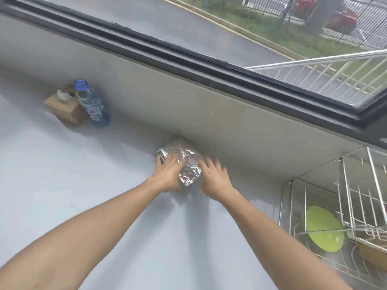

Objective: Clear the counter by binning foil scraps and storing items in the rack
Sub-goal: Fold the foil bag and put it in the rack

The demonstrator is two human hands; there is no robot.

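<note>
A crumpled foil-wrapped bundle (185, 164) lies on the pale counter (83, 195) against the back wall. My left hand (168, 170) presses on the bundle's left side with the fingers spread over the foil. My right hand (212, 174) is at its right side, fingers apart and blurred; whether it touches the foil is unclear. A white wire dish rack (345, 197) stands at the right edge, holding a green plate (323, 227) and a brown container (370, 252).
A blue-labelled plastic bottle (92, 103) stands next to a brown cardboard tissue box (67, 107) at the counter's back left. A dark window frame (188, 57) runs along above the backsplash.
</note>
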